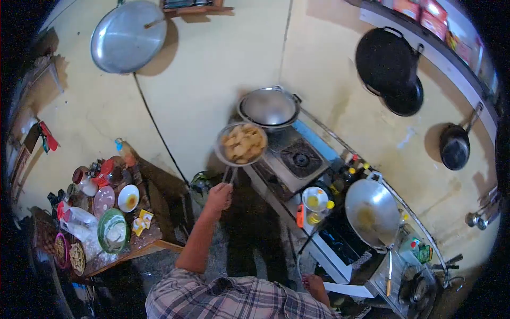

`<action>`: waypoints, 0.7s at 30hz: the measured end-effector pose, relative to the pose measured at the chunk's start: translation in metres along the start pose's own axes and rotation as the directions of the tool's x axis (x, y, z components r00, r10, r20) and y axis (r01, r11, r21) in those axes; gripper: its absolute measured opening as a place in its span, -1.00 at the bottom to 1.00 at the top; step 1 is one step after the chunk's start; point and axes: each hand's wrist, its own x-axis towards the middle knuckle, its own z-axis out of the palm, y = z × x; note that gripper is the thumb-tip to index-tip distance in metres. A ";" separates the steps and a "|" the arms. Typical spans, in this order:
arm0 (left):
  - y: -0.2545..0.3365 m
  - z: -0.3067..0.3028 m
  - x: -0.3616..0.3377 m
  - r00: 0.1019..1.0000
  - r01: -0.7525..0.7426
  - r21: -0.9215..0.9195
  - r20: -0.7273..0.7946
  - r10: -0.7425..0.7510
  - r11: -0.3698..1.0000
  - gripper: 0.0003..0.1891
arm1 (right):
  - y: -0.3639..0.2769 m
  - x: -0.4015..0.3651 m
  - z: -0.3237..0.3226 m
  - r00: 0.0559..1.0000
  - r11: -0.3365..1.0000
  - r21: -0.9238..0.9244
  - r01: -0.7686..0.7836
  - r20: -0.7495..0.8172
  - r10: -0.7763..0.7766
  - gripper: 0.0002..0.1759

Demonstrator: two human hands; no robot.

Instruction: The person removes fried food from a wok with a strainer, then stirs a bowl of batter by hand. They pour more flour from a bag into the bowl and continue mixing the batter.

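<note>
My left hand [220,196] is closed around the handle of a strainer [220,156], held out in front of me. Golden-brown fried pieces [243,143] fill the strainer, which hangs beside the stove [289,181] and just below a covered pan [268,108]. Low on the right, my right hand [314,286] is beside the counter's front edge. Its fingers look curled next to a thin grey line like a hose or rod; what they hold is too small to make out.
A large wok [373,210] with a spatula [390,266] stands on the right counter, near bottles [349,174] and a plate [314,199]. A table [159,245] at left bears a green bowl [112,234], a white bowl [128,198] and jars. Pans [385,61] hang on the wall.
</note>
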 end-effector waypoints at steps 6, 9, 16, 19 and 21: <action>-0.029 -0.199 -0.010 0.885 0.101 0.002 -0.457 -0.089 0.995 -0.88 | -0.031 -0.004 0.099 0.987 0.960 -0.233 -0.157 -0.005 0.160 -0.66; -0.046 -0.273 -0.033 0.811 0.051 -0.021 -0.583 -0.053 0.998 -0.86 | -0.057 -0.023 0.142 0.985 0.963 -0.238 -0.128 0.084 0.152 -0.64; -0.097 -0.394 -0.058 0.705 -0.120 -0.148 -0.709 -0.021 0.982 -0.84 | -0.042 -0.029 0.187 0.999 0.972 -0.228 -0.053 -0.017 0.050 -0.70; -0.110 -0.410 -0.063 0.752 -0.058 -0.348 -0.632 -0.188 0.936 -0.85 | -0.010 -0.030 0.198 0.997 0.983 -0.182 -0.018 -0.077 0.004 -0.73; -0.117 -0.415 -0.070 0.766 -0.049 -0.494 -0.576 -0.285 0.868 -0.88 | -0.011 -0.064 0.223 0.995 0.985 -0.171 -0.008 -0.096 -0.009 -0.74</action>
